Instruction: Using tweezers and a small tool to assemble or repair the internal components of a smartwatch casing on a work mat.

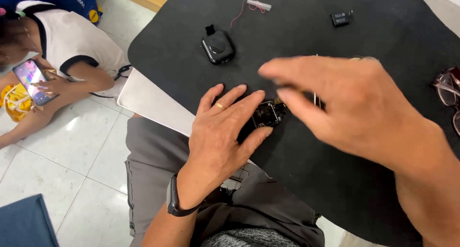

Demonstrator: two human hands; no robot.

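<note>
Glossy white tiled floor (62, 151) beneath a black-covered table (364, 31).

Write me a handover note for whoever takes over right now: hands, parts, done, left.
Left hand: flat on the black mat, fingers pinning a small open circuit module.
Right hand: blurred above the module, pinching a thin metal tool.
Black casing, wired part and small chip lie apart farther back; glasses at the right edge.
Done: module is out of its casing. Left: still unassembled.
</note>
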